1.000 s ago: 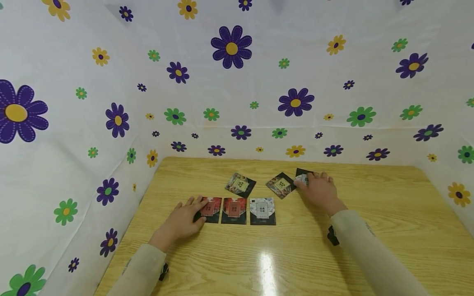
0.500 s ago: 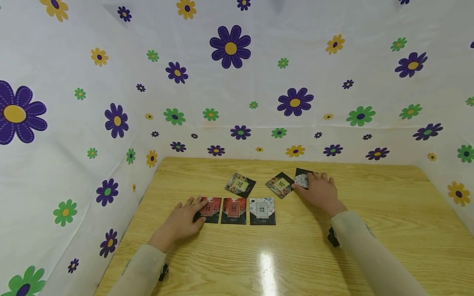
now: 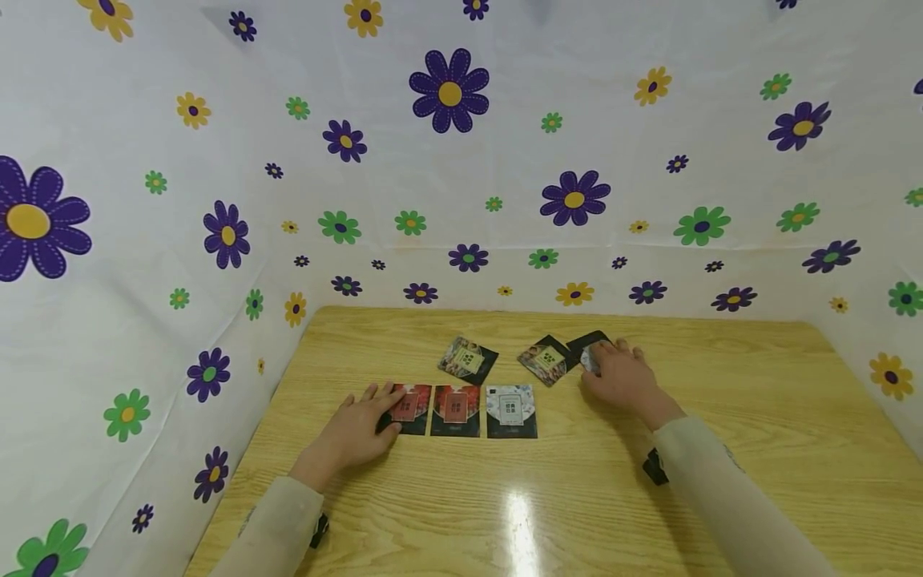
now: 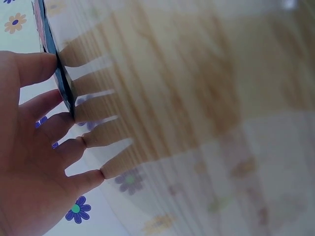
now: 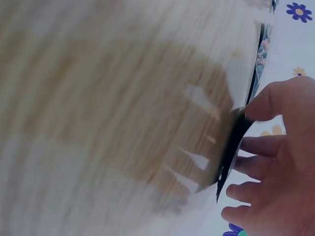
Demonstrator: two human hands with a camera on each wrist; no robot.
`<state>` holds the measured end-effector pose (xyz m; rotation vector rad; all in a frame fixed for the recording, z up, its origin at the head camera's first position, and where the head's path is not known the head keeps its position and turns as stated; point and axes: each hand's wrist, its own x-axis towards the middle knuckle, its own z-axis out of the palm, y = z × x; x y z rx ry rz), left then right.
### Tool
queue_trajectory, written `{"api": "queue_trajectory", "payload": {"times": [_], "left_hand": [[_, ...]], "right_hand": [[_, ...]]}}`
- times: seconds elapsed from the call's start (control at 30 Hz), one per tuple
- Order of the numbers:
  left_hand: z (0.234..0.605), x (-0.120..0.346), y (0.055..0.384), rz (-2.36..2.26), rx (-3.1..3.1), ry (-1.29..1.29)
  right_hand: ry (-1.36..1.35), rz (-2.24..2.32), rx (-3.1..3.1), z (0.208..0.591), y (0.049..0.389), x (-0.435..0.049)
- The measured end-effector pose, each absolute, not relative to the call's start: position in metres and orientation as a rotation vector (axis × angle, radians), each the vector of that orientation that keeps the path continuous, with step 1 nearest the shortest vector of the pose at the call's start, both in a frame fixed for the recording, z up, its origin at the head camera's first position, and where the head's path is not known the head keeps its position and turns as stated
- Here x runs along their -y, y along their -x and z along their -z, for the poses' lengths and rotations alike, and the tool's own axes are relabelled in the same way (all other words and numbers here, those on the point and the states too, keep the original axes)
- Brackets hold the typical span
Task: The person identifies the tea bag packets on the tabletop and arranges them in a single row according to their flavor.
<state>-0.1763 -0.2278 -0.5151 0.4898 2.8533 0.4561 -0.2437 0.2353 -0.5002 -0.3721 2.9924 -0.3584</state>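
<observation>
In the head view, my left hand (image 3: pixel 346 439) rests with spread fingers on the left edge of a red-and-black tea packet (image 3: pixel 413 407); the left wrist view shows its thumb and fingertips at the packet's edge. Beside it lie a second red packet (image 3: pixel 456 410) and a white-and-black packet (image 3: pixel 511 411), all in a row. Farther back on the right, my right hand (image 3: pixel 629 381) pinches another white-and-black packet (image 3: pixel 588 340), partly hidden under the fingers. The right wrist view has this packet's dark edge (image 5: pixel 232 145) between thumb and fingers, slightly tilted.
Behind the row, two brownish patterned packets lie askew, one at the left (image 3: pixel 469 361) and one at the right (image 3: pixel 546 359), close against the packet in my right hand. The wooden table (image 3: pixel 461 505) ends at a flower-printed cloth backdrop (image 3: pixel 505 160) on three sides.
The white-and-black packet under my right hand has turned counter-clockwise, and that hand has shifted slightly toward me. My left hand and the row of packets have stayed put.
</observation>
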Motion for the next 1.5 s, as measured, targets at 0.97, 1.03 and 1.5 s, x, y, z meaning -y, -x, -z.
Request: {"api": "queue_trajectory", "payload": {"times": [0.97, 1.03, 1.5], "left_hand": [[0.512, 0.227, 0.178, -0.446, -2.853, -0.5], [0.512, 0.227, 0.178, -0.448, -2.855, -0.503], [0.512, 0.226, 0.175, -0.471, -2.856, -0.502]], "right_hand": [[0.223, 0.354, -3.097, 0.501, 0.24, -0.244], [0.301, 0.404, -3.097, 0.502, 0.24, -0.246], [0.419, 0.487, -3.063, 0.503, 0.235, -0.254]]}}
